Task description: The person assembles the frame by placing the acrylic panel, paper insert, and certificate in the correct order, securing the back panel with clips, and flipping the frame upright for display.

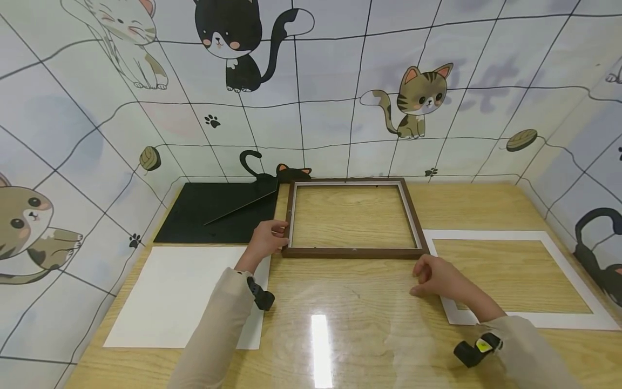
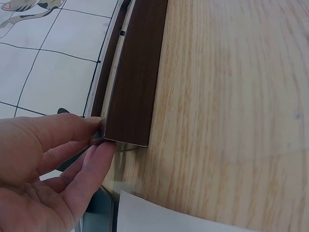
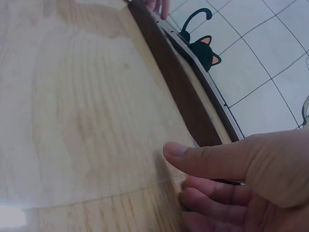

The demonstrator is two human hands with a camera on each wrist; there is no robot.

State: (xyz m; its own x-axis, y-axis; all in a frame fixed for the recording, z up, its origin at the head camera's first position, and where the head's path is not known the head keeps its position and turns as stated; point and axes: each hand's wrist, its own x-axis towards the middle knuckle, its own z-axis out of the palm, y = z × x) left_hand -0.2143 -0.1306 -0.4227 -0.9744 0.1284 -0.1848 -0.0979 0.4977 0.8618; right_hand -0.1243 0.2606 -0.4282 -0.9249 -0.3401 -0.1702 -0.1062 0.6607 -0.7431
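Note:
A brown rectangular picture frame (image 1: 355,253) with a pale inner lip lies on the wooden table, and bare wood shows through its opening. My left hand (image 1: 264,240) holds the frame at its left side, close to the front corner. In the left wrist view, the thumb and fingers of this hand (image 2: 53,159) pinch the end of the brown frame (image 2: 137,67). Just off the front right corner is my right hand (image 1: 439,278), its fingers loosely curled around nothing. The right wrist view shows a gap between that thumb and the fingers (image 3: 207,198).
A white mat (image 1: 486,235) with a rectangular cutout lies at the right, partly under my right forearm. At the left are a white sheet (image 1: 165,297) and, behind it, a black board (image 1: 194,210) with a thin slanting line across it. Cat-patterned walls (image 1: 330,124) border the table.

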